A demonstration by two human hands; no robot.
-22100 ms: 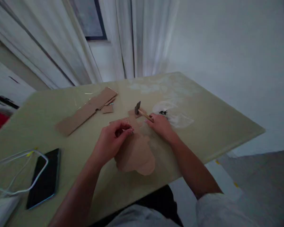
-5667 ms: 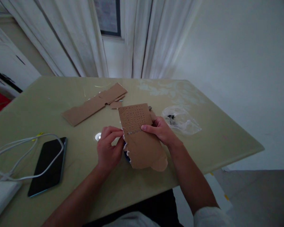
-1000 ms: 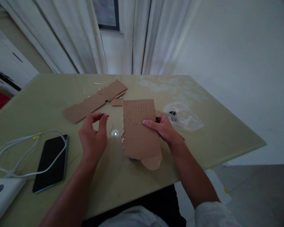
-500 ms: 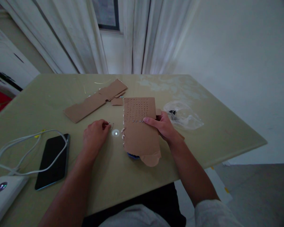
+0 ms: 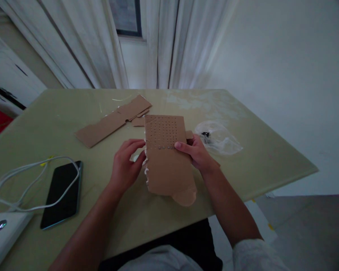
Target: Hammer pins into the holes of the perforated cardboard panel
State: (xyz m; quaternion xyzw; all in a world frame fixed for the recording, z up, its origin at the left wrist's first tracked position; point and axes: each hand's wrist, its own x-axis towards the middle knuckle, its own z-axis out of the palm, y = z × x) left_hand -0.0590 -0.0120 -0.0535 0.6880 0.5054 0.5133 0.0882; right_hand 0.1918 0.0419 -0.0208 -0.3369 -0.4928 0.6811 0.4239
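My right hand (image 5: 196,152) grips a brown cardboard piece (image 5: 169,169) by its right edge, thumb on the front face. Rows of small holes (image 5: 164,130) cover its upper part, and a line of small grey dots (image 5: 165,148) runs below them, by my thumb. White glue-like blobs (image 5: 146,171) line the torn left edge. At that edge is my left hand (image 5: 127,162), its index finger and thumb curved round toward each other. Their tips go behind the cardboard, so what they pinch is hidden. Through the gap between them shows part of a small pale disc (image 5: 135,157).
Cardboard strips (image 5: 110,122) lie on the table behind, to the left. A clear plastic bag (image 5: 220,139) with small black bits is at the right. At the left are a phone (image 5: 62,192), a white cable (image 5: 39,207) and a white device (image 5: 8,229).
My left hand has moved right from the table, where it pinched small thin pieces, to behind the cardboard's left edge. The cardboard tilts slightly, its lower end nearer me; the blue thing beneath is now hidden.
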